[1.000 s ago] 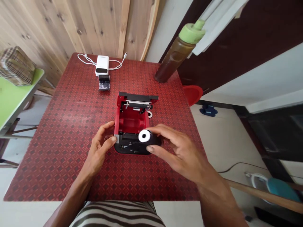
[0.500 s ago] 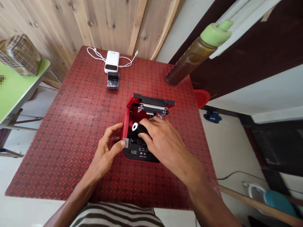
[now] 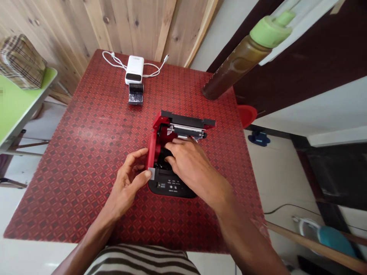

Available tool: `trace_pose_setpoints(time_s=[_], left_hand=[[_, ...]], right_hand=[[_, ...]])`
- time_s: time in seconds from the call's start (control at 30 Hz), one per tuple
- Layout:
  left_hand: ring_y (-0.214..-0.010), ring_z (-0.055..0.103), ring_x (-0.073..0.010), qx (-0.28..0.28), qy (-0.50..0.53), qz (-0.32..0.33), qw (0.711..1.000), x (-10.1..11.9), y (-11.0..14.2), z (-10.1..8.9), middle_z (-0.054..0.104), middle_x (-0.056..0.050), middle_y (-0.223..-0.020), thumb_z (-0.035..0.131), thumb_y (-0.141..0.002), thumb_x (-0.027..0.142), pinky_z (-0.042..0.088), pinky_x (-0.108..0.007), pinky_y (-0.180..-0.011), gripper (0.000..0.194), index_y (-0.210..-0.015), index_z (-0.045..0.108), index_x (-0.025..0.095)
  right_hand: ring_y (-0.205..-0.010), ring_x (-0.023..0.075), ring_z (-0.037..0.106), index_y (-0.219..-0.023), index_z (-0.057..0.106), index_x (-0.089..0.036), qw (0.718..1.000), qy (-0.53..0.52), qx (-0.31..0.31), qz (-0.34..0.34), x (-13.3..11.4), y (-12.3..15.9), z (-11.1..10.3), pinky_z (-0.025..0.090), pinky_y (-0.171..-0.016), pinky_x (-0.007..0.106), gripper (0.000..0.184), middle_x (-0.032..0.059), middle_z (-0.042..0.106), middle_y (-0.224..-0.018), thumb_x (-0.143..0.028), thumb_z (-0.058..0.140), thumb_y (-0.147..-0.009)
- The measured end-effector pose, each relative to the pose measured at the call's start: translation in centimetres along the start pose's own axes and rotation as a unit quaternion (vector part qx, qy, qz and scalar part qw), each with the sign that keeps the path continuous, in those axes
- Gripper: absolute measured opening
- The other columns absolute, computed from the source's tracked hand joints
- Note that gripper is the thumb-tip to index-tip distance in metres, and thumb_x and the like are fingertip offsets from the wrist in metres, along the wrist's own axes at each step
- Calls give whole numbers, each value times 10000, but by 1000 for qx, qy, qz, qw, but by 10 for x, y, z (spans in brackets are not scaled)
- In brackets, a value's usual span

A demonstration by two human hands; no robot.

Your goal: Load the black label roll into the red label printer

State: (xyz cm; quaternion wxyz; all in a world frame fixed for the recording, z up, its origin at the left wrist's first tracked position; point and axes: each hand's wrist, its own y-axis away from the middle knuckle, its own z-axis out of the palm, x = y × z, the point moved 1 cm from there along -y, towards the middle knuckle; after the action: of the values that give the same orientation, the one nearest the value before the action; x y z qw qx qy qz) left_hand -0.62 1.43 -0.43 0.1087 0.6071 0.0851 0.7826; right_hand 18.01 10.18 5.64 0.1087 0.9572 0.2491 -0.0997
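Observation:
A red and black printer (image 3: pixel 151 147) sits on the red patterned table (image 3: pixel 86 152) with its lid (image 3: pixel 187 119) tipped open at the back. My right hand (image 3: pixel 190 164) reaches down into the open bay, its fingers curled round a black roll (image 3: pixel 164 153) that is mostly hidden. My left hand (image 3: pixel 129 181) grips the printer's left front corner, thumb pressed on a small grey tab (image 3: pixel 151 173). The black control panel (image 3: pixel 168 185) shows below my right hand.
A white power bank (image 3: pixel 134 70) with a white cable and a small black device (image 3: pixel 135 94) lie at the table's far side. A tall brown bottle (image 3: pixel 237 63) with a green cap stands at the far right. A green table (image 3: pixel 17 110) is left, red stool (image 3: pixel 247 114) right.
My right hand carried the black roll with its white core from above the printer's front down into the open bay. The white core is now hidden. My left hand stayed on the corner.

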Motion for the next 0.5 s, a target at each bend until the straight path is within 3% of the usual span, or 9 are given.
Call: trace_pose_setpoints(time_s=[0.1, 0.2, 0.33, 0.5], left_hand=[[-1185, 717, -297, 4, -3, 0, 1000, 1, 0, 0, 754, -111, -1451, 821, -984, 527, 567, -462, -1069, 590, -1494, 681, 266], [-1207, 712, -304, 6, -7, 6, 1000, 2, 0, 0, 755, -111, -1437, 821, -981, 523, 566, -468, -1083, 575, -1479, 690, 266], [-1166, 720, -304, 6, -13, 5, 1000, 2, -1, 0, 776, -108, -1359, 818, -981, 530, 575, -460, -1054, 574, -1476, 693, 267], [-1162, 740, -313, 12, -20, 11, 1000, 1, -1, -1, 774, -110, -1402, 819, -983, 530, 582, -456, -1034, 570, -1480, 699, 279]], right_hand=[[-1073, 332, 772, -958, 778, -158, 1000, 0, -24, 11, 0, -2, 2, 586, -1024, 492, 242, 162, 815, -1036, -32, 581, -1019], [-1192, 351, 769, -1111, 803, -129, 999, -31, -8, 3, -2, 4, 1, 575, -1130, 531, 252, 183, 829, -1170, -23, 591, -1025], [-1258, 298, 766, -1279, 805, -197, 988, -125, 72, -55, 2, 29, -8, 586, -1185, 522, 357, 126, 832, -1322, -60, 530, -1099], [-1241, 258, 770, -1211, 850, -276, 973, -180, 74, -120, 11, 50, -20, 600, -1195, 517, 371, 50, 862, -1269, -88, 547, -1110]])
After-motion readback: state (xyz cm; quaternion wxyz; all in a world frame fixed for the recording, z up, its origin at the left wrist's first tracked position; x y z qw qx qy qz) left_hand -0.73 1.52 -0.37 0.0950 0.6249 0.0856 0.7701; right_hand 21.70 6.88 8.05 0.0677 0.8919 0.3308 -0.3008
